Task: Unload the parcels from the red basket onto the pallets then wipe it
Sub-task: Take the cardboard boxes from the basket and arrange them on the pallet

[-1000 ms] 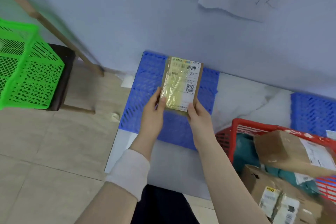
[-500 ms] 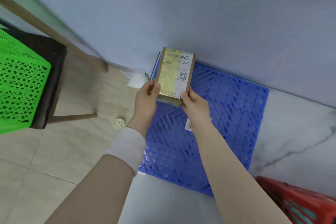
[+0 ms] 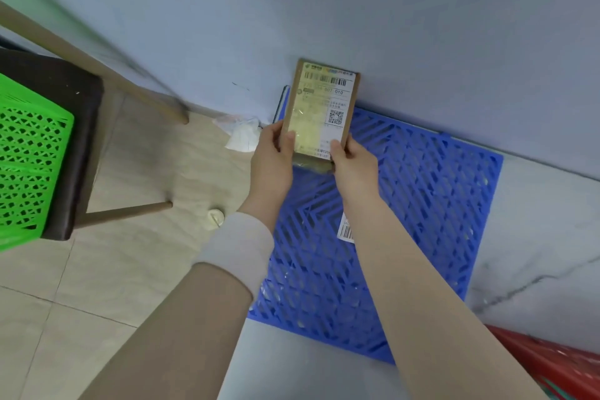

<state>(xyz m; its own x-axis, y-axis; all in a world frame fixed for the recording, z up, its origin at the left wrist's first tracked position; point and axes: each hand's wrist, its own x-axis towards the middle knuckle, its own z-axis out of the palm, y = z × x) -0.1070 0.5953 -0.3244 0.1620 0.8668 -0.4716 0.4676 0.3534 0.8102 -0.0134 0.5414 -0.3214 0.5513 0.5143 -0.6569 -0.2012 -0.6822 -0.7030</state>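
Note:
A small brown cardboard parcel (image 3: 323, 101) with a white and yellow shipping label stands upright at the far left corner of the blue plastic pallet (image 3: 422, 204), against the wall. My left hand (image 3: 272, 159) grips its lower left edge and my right hand (image 3: 352, 161) grips its lower right edge. Only a corner of the red basket (image 3: 552, 364) shows at the bottom right; its contents are out of view.
A green plastic basket (image 3: 29, 159) sits on a dark stool (image 3: 78, 127) with wooden legs at the left. Crumpled white paper (image 3: 242, 133) and a small round cap (image 3: 215, 217) lie on the tiled floor. A barcode sticker (image 3: 346, 230) lies on the pallet.
My view has swung left and down, so the red basket has nearly left the frame. Both hands have carried the parcel forward to the pallet's far corner by the wall.

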